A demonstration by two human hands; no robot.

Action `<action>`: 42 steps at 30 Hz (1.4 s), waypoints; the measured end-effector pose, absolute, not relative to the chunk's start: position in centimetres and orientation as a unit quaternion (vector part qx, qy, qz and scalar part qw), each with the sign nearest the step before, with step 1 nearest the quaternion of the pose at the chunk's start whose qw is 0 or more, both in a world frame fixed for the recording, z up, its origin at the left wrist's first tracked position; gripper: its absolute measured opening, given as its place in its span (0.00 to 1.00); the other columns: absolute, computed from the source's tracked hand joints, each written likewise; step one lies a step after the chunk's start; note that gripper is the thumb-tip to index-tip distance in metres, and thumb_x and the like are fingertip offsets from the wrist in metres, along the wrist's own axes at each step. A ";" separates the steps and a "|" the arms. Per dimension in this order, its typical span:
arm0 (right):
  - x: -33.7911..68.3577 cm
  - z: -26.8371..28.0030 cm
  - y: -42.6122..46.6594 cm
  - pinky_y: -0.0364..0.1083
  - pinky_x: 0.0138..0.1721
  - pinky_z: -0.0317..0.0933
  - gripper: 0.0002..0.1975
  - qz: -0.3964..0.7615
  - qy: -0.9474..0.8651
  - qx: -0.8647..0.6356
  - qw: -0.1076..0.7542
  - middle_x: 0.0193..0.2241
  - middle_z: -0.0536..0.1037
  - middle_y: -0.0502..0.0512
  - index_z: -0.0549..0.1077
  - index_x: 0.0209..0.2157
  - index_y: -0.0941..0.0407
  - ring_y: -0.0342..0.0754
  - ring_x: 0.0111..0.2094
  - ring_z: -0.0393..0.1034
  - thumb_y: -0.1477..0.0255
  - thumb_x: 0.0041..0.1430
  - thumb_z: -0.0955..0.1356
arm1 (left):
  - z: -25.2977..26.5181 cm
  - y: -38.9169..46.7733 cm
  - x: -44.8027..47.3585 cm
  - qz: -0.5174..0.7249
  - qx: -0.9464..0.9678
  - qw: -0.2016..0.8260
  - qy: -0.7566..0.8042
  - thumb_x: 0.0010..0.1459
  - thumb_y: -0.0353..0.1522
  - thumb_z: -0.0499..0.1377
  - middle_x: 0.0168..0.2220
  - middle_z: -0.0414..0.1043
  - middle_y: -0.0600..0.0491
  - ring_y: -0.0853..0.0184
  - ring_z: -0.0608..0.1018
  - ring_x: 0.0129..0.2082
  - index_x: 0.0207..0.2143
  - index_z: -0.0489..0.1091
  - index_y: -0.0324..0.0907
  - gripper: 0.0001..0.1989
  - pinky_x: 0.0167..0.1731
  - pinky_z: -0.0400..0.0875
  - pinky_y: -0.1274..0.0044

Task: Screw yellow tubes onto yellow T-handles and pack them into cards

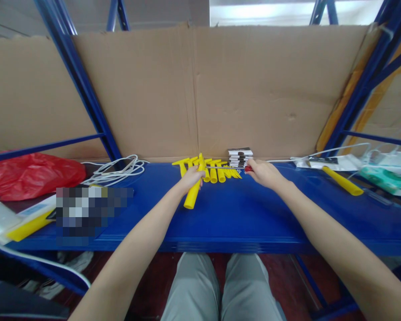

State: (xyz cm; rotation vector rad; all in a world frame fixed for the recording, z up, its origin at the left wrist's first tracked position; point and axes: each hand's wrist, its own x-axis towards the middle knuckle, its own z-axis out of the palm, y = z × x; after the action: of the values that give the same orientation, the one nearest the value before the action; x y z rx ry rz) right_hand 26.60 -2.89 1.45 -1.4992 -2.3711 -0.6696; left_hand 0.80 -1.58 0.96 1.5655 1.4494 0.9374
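Note:
My left hand (191, 177) is closed around a yellow tube-like part (191, 197), its open round end tilted down toward me. In my right hand (263, 173) is a screwdriver (249, 169) with a red handle. Its thin metal shaft points left and reaches the yellow part near my left fingers; whether the tip sits in a screw is too small to tell. Just behind and between the hands lie several more yellow tube and T-shaped parts (214, 175) in a row. Beside my right hand stands a stack of black-and-white packets (240, 157).
On the blue bench (240, 214), a coiled white cable (130, 169) and a red plastic bag (36, 176) lie left. A loose yellow tube (343, 180) and a green-white packet (384, 178) are right. A cardboard panel (254, 89) closes the back between blue posts.

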 end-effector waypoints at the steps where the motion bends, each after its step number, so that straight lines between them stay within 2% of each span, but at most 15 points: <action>1: 26.5 1.4 -2.9 0.46 0.34 0.54 0.07 -0.237 -0.814 -0.515 0.129 0.35 0.75 0.66 0.65 0.39 0.60 0.54 0.36 0.70 0.75 0.60 0.60 | 1.0 -1.6 0.8 0.373 0.618 0.393 0.570 0.45 0.25 0.51 0.12 0.59 0.60 0.71 0.65 0.12 0.36 0.64 0.36 0.13 0.14 0.64 0.81; 7: 26.4 1.3 -2.8 0.47 0.36 0.55 0.12 -0.225 -0.817 -0.514 0.129 0.33 0.75 0.66 0.68 0.37 0.62 0.55 0.37 0.69 0.68 0.61 0.60 | 0.9 -1.6 0.9 0.383 0.620 0.392 0.561 0.45 0.25 0.51 0.12 0.58 0.60 0.71 0.66 0.11 0.39 0.63 0.35 0.15 0.14 0.64 0.80; 14: 26.8 1.0 -2.3 0.47 0.35 0.55 0.10 -0.214 -0.822 -0.504 0.158 0.33 0.75 0.65 0.68 0.34 0.60 0.54 0.37 0.68 0.69 0.60 0.59 | 0.7 -1.4 1.0 0.375 0.620 0.390 0.568 0.46 0.26 0.51 0.12 0.59 0.60 0.70 0.67 0.12 0.44 0.63 0.34 0.19 0.14 0.64 0.81; 20: 26.7 0.7 -2.6 0.46 0.28 0.52 0.10 -0.187 -0.794 -0.565 0.127 0.34 0.76 0.62 0.65 0.40 0.59 0.53 0.32 0.70 0.69 0.58 0.61 | 0.4 -1.3 1.0 0.370 0.628 0.393 0.560 0.48 0.27 0.52 0.11 0.58 0.60 0.70 0.66 0.12 0.46 0.62 0.35 0.19 0.13 0.63 0.81; 24: 26.6 0.7 -2.7 0.45 0.29 0.54 0.12 -0.140 -0.791 -0.582 0.123 0.32 0.77 0.61 0.64 0.42 0.59 0.53 0.33 0.71 0.68 0.58 0.63 | 0.6 -1.4 1.2 0.372 0.622 0.401 0.560 0.48 0.26 0.52 0.11 0.58 0.60 0.70 0.66 0.11 0.46 0.62 0.34 0.20 0.13 0.63 0.81; 28: 26.9 0.6 -2.4 0.45 0.33 0.58 0.09 -0.101 -0.820 -0.549 0.126 0.36 0.77 0.62 0.67 0.36 0.58 0.51 0.35 0.71 0.68 0.60 0.61 | 0.8 -1.7 1.4 0.373 0.623 0.399 0.559 0.48 0.26 0.52 0.11 0.59 0.61 0.70 0.67 0.11 0.49 0.61 0.33 0.22 0.13 0.63 0.81; 32: 27.3 0.6 -2.2 0.45 0.33 0.58 0.06 -0.140 -0.823 -0.532 0.141 0.34 0.76 0.61 0.68 0.31 0.57 0.50 0.34 0.70 0.70 0.57 0.63 | 0.9 -2.1 1.6 0.360 0.625 0.395 0.569 0.48 0.26 0.52 0.11 0.59 0.61 0.69 0.66 0.10 0.53 0.57 0.30 0.27 0.13 0.62 0.81; 37: 27.1 0.8 -2.6 0.44 0.26 0.52 0.08 -0.144 -0.791 -0.580 0.131 0.28 0.75 0.56 0.67 0.34 0.56 0.49 0.28 0.69 0.66 0.54 0.66 | 0.8 -2.2 1.5 0.359 0.632 0.392 0.565 0.48 0.26 0.51 0.10 0.59 0.60 0.71 0.65 0.10 0.49 0.61 0.31 0.22 0.13 0.61 0.82; 42: 27.2 0.6 -2.5 0.44 0.28 0.56 0.11 -0.074 -0.812 -0.563 0.135 0.30 0.76 0.59 0.68 0.34 0.58 0.49 0.29 0.69 0.64 0.57 0.64 | 0.8 -2.1 1.5 0.364 0.631 0.386 0.565 0.49 0.26 0.52 0.11 0.59 0.60 0.71 0.65 0.10 0.41 0.64 0.36 0.14 0.13 0.62 0.82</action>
State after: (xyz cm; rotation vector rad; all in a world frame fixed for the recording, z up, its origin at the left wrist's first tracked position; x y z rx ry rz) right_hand 27.17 -2.50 0.63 -1.6314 -2.3530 -0.2131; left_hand 1.50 -2.13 0.84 1.6071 1.4392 0.9268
